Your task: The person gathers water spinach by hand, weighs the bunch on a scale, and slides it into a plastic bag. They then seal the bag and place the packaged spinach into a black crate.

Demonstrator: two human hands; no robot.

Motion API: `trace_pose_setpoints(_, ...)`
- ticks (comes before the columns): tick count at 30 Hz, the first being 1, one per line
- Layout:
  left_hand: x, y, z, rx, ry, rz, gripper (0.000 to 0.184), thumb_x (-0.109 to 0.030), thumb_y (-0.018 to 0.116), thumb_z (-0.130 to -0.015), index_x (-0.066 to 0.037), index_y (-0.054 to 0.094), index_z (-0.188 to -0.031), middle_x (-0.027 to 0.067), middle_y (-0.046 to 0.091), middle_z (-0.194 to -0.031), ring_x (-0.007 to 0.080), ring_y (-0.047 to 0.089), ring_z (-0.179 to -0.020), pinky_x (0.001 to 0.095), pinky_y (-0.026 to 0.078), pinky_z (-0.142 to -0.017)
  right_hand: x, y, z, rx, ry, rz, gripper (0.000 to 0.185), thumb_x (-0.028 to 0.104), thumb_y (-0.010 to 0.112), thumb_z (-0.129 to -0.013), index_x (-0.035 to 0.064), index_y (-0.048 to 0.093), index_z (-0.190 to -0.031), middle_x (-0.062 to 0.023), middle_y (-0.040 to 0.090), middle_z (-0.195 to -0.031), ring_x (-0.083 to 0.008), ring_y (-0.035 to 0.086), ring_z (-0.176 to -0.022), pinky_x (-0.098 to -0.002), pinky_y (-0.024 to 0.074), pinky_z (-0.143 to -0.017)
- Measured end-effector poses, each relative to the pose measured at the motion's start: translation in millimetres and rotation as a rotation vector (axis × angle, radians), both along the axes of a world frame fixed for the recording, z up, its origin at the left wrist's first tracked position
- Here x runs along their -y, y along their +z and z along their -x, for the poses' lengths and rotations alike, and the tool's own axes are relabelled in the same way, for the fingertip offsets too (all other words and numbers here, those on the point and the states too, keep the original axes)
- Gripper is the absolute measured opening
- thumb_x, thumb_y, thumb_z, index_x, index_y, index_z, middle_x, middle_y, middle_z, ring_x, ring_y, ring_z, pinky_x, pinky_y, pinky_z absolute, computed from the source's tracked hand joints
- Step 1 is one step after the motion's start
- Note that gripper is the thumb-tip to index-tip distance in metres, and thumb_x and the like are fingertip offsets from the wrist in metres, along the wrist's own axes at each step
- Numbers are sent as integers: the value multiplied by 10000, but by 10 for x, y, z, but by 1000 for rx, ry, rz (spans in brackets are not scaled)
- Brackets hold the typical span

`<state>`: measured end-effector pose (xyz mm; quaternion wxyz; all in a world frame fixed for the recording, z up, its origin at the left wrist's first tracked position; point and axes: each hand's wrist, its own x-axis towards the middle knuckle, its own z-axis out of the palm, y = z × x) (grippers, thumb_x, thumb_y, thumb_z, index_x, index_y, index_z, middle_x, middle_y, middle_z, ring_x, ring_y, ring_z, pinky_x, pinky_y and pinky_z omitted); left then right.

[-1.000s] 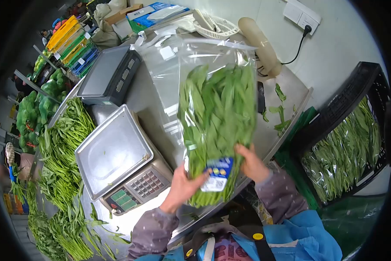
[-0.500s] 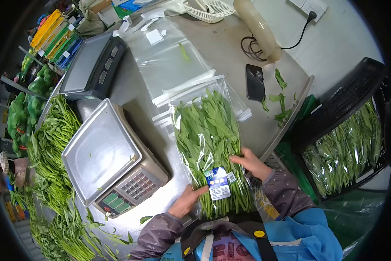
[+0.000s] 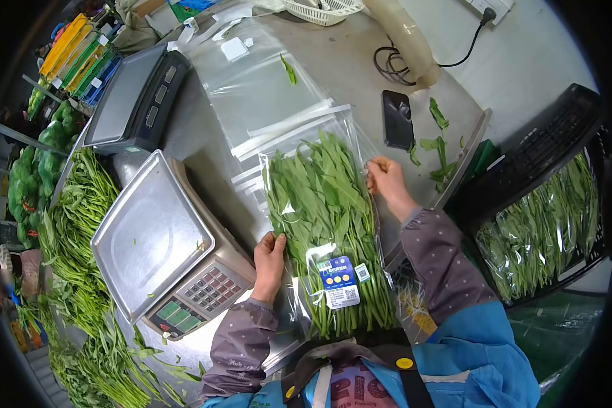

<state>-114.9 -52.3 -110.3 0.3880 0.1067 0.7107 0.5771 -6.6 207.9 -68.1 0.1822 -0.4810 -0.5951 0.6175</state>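
Bagged greens [image 3: 326, 204] label-up at the table's [image 3: 326, 51] near edge. Left hand [image 3: 268, 262] pinches one side, right hand [image 3: 387, 182] the other, farther up. I'd call this straightening; next calls for even tension toward the bag mouth [image 3: 307, 130].

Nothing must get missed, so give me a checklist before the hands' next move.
1. Left hand at the left edge of the bag: ok.
2. Right hand at the bag's right edge: ok.
3. Greens inside the bag: ok.
4. Label facing up: ok.
5. Bag sealed shut: cannot tell.
6. Table clear of loose leaves: not ok, some lie beside the phone.
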Motion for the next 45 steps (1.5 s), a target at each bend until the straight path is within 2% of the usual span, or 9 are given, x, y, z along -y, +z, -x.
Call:
trace_pose_setpoints(4, 30, 55, -36, 185, 136, -194, 156, -123, 505, -887, 11, 576, -928, 12, 594, -826, 63, 500, -730, 211, 400, -674, -55, 232, -101, -111, -60, 0, 197, 204, 535, -838, 9, 567, -845, -22, 532, -644, -69, 507, -486, -189, 401, -383)
trace_pose_setpoints(9, 13, 5, -12, 164, 159, -114, 150, -110, 511, -882, 19, 566, -937, 12, 593, -841, 72, 504, -734, 212, 405, -682, -86, -176, 46, 370, 212, -411, 252, 242, 563, -807, 8, 607, -891, -103, 634, -830, -232, 607, -665, -332, 473, -613)
trace_pose_setpoints(12, 21, -15, -15, 138, 170, -136, 132, -96, 507, -881, 9, 565, -938, 9, 593, -842, 70, 505, -736, 210, 405, -680, -84, -252, 150, 334, 223, -425, 255, 252, 581, -788, 32, 624, -909, -129, 629, -928, -291, 604, -801, -358, 441, -735)
trace_pose_setpoints(17, 79, 280, -46, 191, 214, -312, 89, -75, 498, -881, -22, 562, -911, -7, 593, -841, 54, 502, -731, 203, 405, -674, 84, 424, -69, -173, 31, -87, 136, 100, 520, -835, -22, 580, -839, -5, 561, -726, -78, 524, -629, -232, 434, -573)
trace_pose_setpoints(22, 109, 819, -45, 173, 131, -430, 40, -70, 518, -871, -51, 551, -881, -40, 558, -786, 23, 464, -675, 181, 384, -619, 205, 1075, -403, -371, 98, -50, 125, 126, 503, -866, 21, 569, -847, -3, 561, -742, -54, 521, -628, -212, 438, -524)
trace_pose_setpoints(34, 67, 1286, 45, 70, 62, -438, 31, -65, 522, -864, -45, 523, -841, -36, 524, -776, 47, 461, -692, 190, 382, -637, 263, 1539, -560, -551, 105, -197, 136, 135, 486, -893, 22, 557, -866, 9, 558, -748, -59, 519, -634, -211, 436, -554)
trace_pose_setpoints(39, -136, 1979, 303, -374, 111, -677, 60, -75, 524, -866, -23, 525, -895, -12, 534, -835, 82, 477, -775, 216, 391, -707, 447, 2235, -492, -843, 183, -463, 145, 123, 473, -899, 3, 546, -934, -12, 573, -836, -86, 539, -734, -247, 448, -674)
trace_pose_setpoints(42, -200, 1889, 183, -307, 293, -677, 78, -63, 478, -870, -26, 529, -916, 5, 551, -857, 96, 498, -778, 231, 398, -760, 566, 2091, -552, -959, 45, -481, 166, 123, 467, -903, -4, 539, -982, -42, 571, -951, -107, 538, -843, -265, 435, -758)
trace_pose_setpoints(45, 91, 1325, -25, 257, 138, -517, 304, -209, 458, -876, -11, 447, -1105, 88, 484, -1056, 184, 500, -915, 324, 446, -781, 408, 1080, -808, -602, 259, -305, 222, 144, 487, -894, 4, 518, -1063, -64, 522, -1101, -126, 514, -923, -273, 422, -800)
